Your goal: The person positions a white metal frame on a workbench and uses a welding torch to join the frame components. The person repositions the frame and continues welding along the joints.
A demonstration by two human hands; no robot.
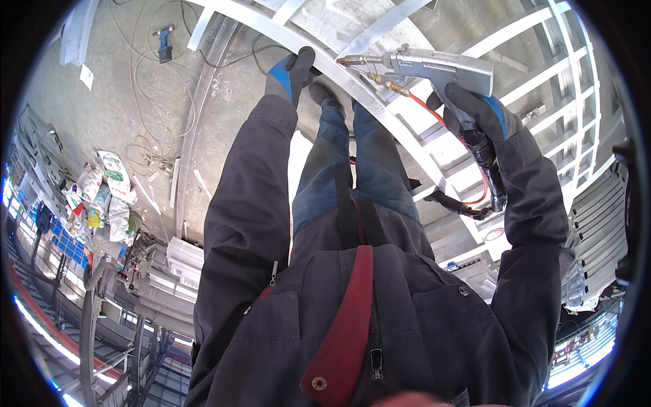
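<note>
My right hand [477, 112], in a grey and blue work glove, is closed round the grip of a silver hand-held welding gun [444, 66]. The gun points left, its copper-coloured nozzle [347, 60] close to a long pale metal bar [369, 102]; whether they touch I cannot tell. A brass fitting [391, 85] and a red hose [427, 108] hang beneath the gun, and a black sleeved cable [489, 166] runs down beside my right forearm. On the bar's near side my gloved left hand [290, 73] grips its edge, the fingers partly hidden.
A large grid of pale metal bars [515, 37] stretches away to the right. Far left on the concrete floor lie a blue power tool [165, 47] and looping cables [139, 74]. A heap of bags and packaging [108, 197] sits at left, beyond a floor rail [196, 129].
</note>
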